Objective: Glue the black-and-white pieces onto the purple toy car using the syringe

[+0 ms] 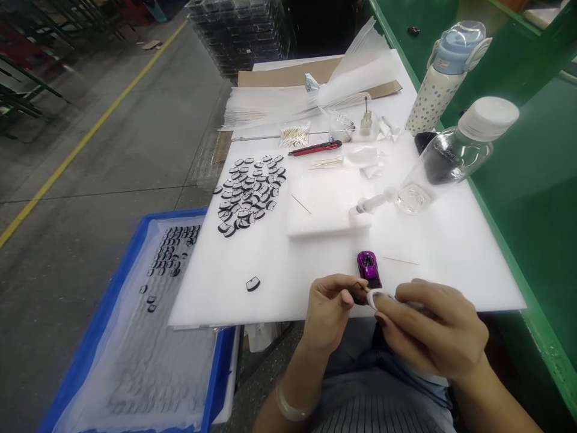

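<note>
Near the front edge of the white foam-covered table, my left hand [328, 310] is closed, pinching a small dark piece [359, 293] between thumb and fingers. My right hand [435, 325] is closed on a bit of white tissue [373, 297], which touches or nearly touches that piece. The fingers partly hide both. Just beyond my hands sits a purple toy car [368, 269]. A thin wooden stick [401, 261] lies to its right. One black-edged clear piece [253, 284] rests alone to the left, below a spread of similar pieces [252, 195].
A white foam block [324, 201] carries a stick and a syringe [373, 201]. Behind lie a red utility knife [314, 148], cotton swabs [294, 136] and a small glass bottle [366, 123]. Two drink bottles, one clear [455, 156], stand right. A blue tray [135, 258] holds more pieces.
</note>
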{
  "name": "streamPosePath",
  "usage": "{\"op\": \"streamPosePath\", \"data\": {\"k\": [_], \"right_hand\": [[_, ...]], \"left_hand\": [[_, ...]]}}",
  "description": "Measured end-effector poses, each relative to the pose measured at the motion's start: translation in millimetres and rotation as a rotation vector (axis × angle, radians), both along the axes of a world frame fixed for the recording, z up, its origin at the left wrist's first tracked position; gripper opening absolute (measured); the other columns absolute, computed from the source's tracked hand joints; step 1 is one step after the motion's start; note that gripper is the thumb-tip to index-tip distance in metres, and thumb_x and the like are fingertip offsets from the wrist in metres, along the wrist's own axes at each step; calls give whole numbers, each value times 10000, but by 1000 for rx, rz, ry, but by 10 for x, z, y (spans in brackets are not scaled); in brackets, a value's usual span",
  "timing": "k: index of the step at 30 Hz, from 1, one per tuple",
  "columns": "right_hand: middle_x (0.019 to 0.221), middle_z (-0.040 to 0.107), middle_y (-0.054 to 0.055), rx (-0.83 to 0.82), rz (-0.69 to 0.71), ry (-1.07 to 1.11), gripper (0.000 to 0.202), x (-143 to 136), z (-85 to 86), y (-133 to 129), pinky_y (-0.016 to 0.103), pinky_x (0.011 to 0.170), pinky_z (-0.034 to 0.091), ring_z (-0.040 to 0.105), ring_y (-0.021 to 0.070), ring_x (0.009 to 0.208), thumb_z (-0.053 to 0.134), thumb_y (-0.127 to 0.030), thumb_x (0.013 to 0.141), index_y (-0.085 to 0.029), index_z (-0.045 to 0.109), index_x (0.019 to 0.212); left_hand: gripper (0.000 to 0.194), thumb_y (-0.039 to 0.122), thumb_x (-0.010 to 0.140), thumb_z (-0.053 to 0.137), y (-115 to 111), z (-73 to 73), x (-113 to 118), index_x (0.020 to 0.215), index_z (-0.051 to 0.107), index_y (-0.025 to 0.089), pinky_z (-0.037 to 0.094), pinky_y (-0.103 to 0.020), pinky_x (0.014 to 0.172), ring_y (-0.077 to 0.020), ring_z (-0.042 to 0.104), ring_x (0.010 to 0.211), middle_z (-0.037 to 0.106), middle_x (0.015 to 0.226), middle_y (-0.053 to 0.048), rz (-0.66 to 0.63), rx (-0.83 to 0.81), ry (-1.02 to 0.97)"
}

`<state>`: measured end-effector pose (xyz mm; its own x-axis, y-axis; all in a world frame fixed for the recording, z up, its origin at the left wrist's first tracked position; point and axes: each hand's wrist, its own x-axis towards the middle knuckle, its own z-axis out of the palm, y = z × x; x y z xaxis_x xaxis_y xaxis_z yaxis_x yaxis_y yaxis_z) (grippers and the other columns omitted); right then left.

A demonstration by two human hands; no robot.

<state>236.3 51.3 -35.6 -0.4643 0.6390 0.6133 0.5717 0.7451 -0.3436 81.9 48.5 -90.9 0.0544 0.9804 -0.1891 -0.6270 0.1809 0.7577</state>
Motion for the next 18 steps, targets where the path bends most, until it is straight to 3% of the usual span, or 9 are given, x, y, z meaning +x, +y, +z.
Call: {"op": "streamPosePath", "data": {"k": [4, 6, 8, 12, 15, 18], "right_hand": [[750, 597, 23, -29, 45, -2, 173, 27, -9, -18, 252, 506, 436, 520, 106, 579, 578, -140, 873, -189, 664, 1014], [767, 608, 25, -79, 23, 13, 156, 83, -38, -26, 249, 487, 421, 520, 99, 562, 587, -134, 866, -191, 684, 975], [804, 620, 27, -190, -92, 81, 164, 164, -82, -32, 237, 468, 409, 522, 86, 553, 605, -123, 874, -200, 703, 980], [837, 639, 34, -497, -301, 254, 149, 251, -207, -37, 229, 455, 408, 566, 107, 606, 609, -173, 913, -214, 724, 997], [844, 647, 37, -591, -311, 270, 126, 205, -290, -41, 228, 505, 444, 597, 120, 659, 617, -218, 917, -194, 720, 985], [799, 640, 24, -594, -316, 223, 113, 141, -332, -45, 219, 498, 434, 579, 106, 613, 614, -226, 913, -182, 716, 935]], "left_hand": [[413, 572, 577, 883, -15, 11, -37, 736, 792, 202, 588, -219, 582, -142, 671, 587, 730, 663, -56, 1, 6, 31], [391, 545, 622, 873, -40, 35, -91, 777, 792, 195, 598, -235, 574, -160, 686, 598, 739, 682, -61, 13, 56, 144], [292, 441, 696, 863, -62, 62, -141, 844, 788, 200, 607, -252, 587, -170, 697, 631, 749, 720, -50, 65, 174, 429], [167, 213, 792, 804, -58, 64, -131, 952, 755, 214, 611, -299, 692, -176, 697, 752, 752, 842, -31, 224, 573, 1134], [162, 175, 853, 736, -32, 4, -49, 1014, 720, 179, 590, -303, 707, -169, 657, 780, 720, 876, -49, 228, 773, 1357], [189, 173, 872, 713, -25, -54, 4, 1056, 692, 140, 566, -306, 721, -168, 616, 792, 683, 885, -63, 191, 834, 1425]]}}
